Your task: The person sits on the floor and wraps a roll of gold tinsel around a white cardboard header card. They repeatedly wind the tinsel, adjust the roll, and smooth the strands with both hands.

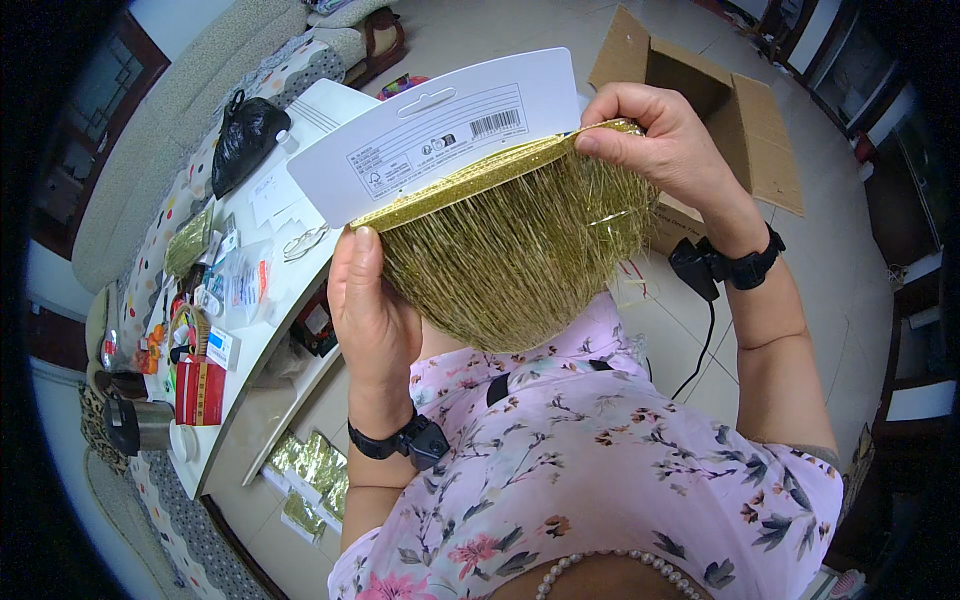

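A gold tinsel garland (510, 255) hangs as a thick fringe from a white cardboard header card (442, 127), held up before me. The card faces me with printed text and a barcode. A gold band runs along the card's lower edge. My left hand (375, 300) pinches the band's left end, thumb on top. At the right end, my right hand (656, 142) grips the band between thumb and fingers. Several more gold tinsel packs with white cards (307, 487) lie on the tiled floor at the lower left.
An open cardboard box (765, 142) stands on the floor beyond my right hand. On the left, a white table (251, 330) bears a black plastic bag (247, 142), red boxes (199, 394), a steel kettle (142, 424) and clutter. A black cable (705, 352) hangs from my right wrist device.
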The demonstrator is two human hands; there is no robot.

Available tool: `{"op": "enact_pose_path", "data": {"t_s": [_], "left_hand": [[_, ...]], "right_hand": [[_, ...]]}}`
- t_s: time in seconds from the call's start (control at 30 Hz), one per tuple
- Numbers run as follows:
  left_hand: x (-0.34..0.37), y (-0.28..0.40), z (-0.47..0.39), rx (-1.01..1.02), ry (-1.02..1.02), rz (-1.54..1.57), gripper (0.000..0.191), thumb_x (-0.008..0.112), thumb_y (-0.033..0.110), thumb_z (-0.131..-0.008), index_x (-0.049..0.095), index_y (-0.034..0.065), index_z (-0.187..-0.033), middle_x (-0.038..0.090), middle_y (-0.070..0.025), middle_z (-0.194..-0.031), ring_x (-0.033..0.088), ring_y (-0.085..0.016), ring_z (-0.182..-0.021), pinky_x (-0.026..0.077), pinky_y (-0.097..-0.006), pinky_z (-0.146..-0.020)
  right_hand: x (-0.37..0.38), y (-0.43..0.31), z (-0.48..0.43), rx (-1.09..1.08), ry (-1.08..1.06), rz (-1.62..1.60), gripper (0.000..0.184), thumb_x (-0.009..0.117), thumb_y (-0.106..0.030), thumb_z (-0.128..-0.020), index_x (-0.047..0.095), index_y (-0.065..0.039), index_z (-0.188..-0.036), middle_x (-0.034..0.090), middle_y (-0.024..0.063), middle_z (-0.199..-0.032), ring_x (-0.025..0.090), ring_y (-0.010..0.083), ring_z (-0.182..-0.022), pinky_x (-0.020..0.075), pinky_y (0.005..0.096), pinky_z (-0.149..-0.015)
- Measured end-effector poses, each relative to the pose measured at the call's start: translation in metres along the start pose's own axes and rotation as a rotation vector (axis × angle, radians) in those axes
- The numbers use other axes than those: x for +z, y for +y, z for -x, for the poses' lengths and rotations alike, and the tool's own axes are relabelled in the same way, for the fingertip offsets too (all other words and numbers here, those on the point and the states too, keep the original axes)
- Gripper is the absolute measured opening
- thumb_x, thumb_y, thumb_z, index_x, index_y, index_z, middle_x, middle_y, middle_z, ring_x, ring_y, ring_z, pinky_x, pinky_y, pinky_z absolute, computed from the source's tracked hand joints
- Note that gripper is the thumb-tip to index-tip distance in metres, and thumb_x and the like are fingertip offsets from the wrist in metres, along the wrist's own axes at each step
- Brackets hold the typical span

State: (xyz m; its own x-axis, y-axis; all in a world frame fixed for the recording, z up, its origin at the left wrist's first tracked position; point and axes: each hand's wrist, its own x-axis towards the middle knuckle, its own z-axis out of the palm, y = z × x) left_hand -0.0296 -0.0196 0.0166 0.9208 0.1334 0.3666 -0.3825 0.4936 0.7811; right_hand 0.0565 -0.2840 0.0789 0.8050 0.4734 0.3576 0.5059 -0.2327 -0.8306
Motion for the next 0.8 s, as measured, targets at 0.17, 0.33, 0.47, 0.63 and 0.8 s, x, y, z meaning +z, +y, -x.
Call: {"op": "enact_pose_path", "data": {"t_s": [0.17,0.33,0.47,0.63,0.8], "left_hand": [[0.0,0.001,0.002,-0.01,-0.022,0.041,0.037,0.036,0.022,-0.102,0.05,-0.0052,-0.123,0.058,-0.0169,-0.122,0.057,-0.023,-0.114,0.044,-0.0383,-0.099],[-0.004,0.003,0.003,-0.031,-0.068,0.065,0.038,0.036,0.023,-0.102,0.05,-0.0034,-0.125,0.058,-0.0158,-0.123,0.057,-0.023,-0.114,0.044,-0.0387,-0.099],[-0.009,0.003,0.002,-0.096,-0.082,0.124,0.04,0.036,0.025,-0.102,0.048,-0.0012,-0.129,0.058,-0.0148,-0.126,0.057,-0.024,-0.115,0.045,-0.0393,-0.099],[-0.016,-0.002,-0.001,-0.173,-0.043,0.207,0.042,0.035,0.027,-0.103,0.046,0.0001,-0.132,0.057,-0.0147,-0.128,0.057,-0.024,-0.117,0.046,-0.0404,-0.1],[-0.022,-0.006,-0.003,-0.172,-0.093,0.254,0.043,0.031,0.028,-0.103,0.045,0.0008,-0.134,0.056,-0.0152,-0.129,0.056,-0.025,-0.118,0.046,-0.0414,-0.101]], "right_hand": [[0.003,0.003,-0.002,-0.037,-0.021,-0.029,0.021,0.071,-0.021,-0.087,0.069,-0.002,-0.095,0.063,-0.0037,-0.08,0.055,0.0032,-0.075,0.0438,0.0191,-0.066],[0.004,0.005,-0.002,-0.026,-0.101,-0.185,0.026,0.067,-0.018,-0.09,0.068,-0.001,-0.11,0.068,0.0013,-0.093,0.06,0.0063,-0.084,0.0479,0.0208,-0.075],[-0.001,0.003,-0.001,0.011,-0.178,-0.213,0.026,0.068,-0.016,-0.089,0.067,0.0,-0.11,0.069,0.0024,-0.097,0.061,0.0075,-0.087,0.0489,0.0219,-0.078],[0.003,0.002,0.0,-0.037,-0.188,-0.295,0.027,0.07,-0.014,-0.087,0.068,0.0,-0.109,0.069,0.0031,-0.098,0.061,0.0084,-0.089,0.0497,0.0228,-0.081],[0.004,0.0,0.001,0.008,-0.202,-0.359,0.027,0.07,-0.013,-0.086,0.067,0.0,-0.11,0.068,0.0031,-0.101,0.061,0.0083,-0.092,0.0488,0.0226,-0.084]]}}
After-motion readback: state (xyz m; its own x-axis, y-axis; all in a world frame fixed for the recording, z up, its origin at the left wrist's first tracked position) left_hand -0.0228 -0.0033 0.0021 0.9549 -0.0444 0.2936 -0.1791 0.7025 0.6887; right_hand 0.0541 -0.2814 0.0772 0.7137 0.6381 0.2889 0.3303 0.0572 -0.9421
